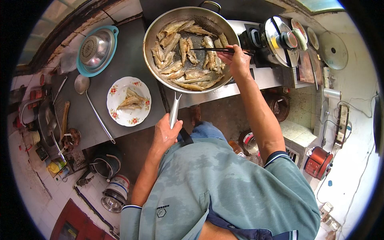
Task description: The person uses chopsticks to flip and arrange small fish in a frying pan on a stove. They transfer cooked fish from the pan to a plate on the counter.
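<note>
A wide frying pan [156, 72] holds several browned pieces of fried fish [172, 42] spread over its patterned base. My left hand [166, 133] grips the pan's metal handle [174, 111]. Between the fingers of my right hand [238, 61] are dark chopsticks [210, 49], reaching over the pan's right half with their tips near a fish piece in the middle. Whether the tips touch that piece I cannot tell. Left of the handle, a white floral plate [132, 119] carries a small heap of fried fish [131, 99].
A long-handled ladle [96, 109] lies left of the plate on the dark counter [132, 51]. Behind it, an upturned metal basin [96, 51] rests with a turquoise-rimmed one. A lidded pot [276, 40] stands right of the pan. Buckets and bowls [115, 192] sit low at left.
</note>
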Motion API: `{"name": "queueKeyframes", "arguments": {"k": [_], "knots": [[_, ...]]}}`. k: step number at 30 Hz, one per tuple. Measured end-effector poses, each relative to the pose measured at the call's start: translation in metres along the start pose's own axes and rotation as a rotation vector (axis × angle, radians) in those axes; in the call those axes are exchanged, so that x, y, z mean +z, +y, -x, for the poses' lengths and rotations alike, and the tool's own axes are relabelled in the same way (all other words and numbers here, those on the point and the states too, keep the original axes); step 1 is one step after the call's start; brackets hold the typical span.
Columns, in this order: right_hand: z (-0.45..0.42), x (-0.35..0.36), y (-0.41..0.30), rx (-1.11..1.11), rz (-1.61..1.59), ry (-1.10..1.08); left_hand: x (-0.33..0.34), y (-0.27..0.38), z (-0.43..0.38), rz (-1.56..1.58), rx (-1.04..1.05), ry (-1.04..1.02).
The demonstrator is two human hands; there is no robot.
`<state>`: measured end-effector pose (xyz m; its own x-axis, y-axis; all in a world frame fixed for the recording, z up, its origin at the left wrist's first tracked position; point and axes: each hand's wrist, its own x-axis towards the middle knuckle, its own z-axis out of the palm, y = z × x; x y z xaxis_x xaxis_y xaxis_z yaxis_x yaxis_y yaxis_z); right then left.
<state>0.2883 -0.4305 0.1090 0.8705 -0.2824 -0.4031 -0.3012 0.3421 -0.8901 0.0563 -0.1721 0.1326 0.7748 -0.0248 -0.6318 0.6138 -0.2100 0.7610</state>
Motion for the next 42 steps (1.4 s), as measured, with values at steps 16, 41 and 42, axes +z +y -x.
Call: {"name": "queueKeyframes", "arguments": {"k": [16,41,42], "knots": [[-0.003,0.010,-0.006,0.086,0.000,0.042,-0.001,0.000,-0.001,-0.009,0.002,-0.006],[0.050,0.017,0.017,-1.056,0.848,-0.156,-0.001,-0.006,-0.003,-0.005,0.022,-0.002],[0.052,0.016,0.017,-1.084,0.869,-0.215,-0.001,-0.005,-0.004,-0.005,0.026,-0.003]]}}
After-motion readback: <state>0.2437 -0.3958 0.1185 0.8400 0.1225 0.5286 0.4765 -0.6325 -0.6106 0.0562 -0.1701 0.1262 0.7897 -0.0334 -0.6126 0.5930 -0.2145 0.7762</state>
